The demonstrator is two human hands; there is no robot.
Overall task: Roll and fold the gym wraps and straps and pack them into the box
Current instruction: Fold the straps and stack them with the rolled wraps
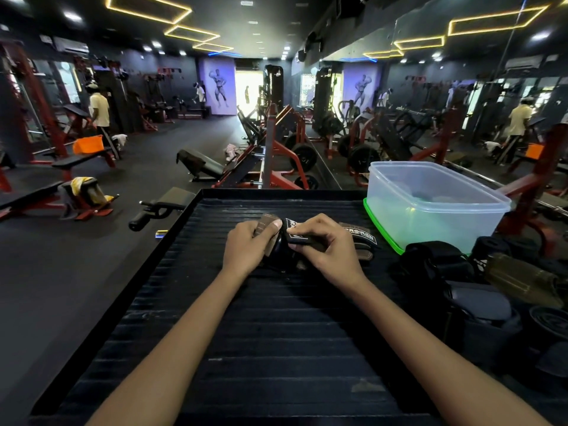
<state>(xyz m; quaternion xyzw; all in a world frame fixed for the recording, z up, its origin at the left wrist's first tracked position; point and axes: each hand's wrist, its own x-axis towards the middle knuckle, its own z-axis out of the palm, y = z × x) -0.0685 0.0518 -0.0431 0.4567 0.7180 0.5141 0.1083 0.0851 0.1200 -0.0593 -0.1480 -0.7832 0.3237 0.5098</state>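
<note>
Two bare arms reach out over a dark ridged platform (276, 333). The near part of it is wide and bare, with lots of room to move. It has a raised rim along its left side and its far side.

Past the bare part, two hands meet near the middle. The left hand (246, 245) curls its fingers around a brown strap (266, 224), with the thumb pressing on top. The right hand (325, 244) pinches a black strap with white letters (292, 230) between thumb and fingertips. The two straps touch where the hands come together, and dark rolled cloth sits under them. One more strap with a white label (361, 238) lies flat just to the right of the right hand.

On the right side is a crowded pile of black wraps and pads (436, 269), with one brown roll (519, 279) on it. I cannot count the pieces in the pile.

Farther back on the right stands one clear plastic box (436, 207), open at the top. It sits on one green lid (381, 229). A few dark things show dimly inside it.

Beyond the far rim is a gym with red and black machines, a big mirror, and a person in a yellow shirt (99, 110).
</note>
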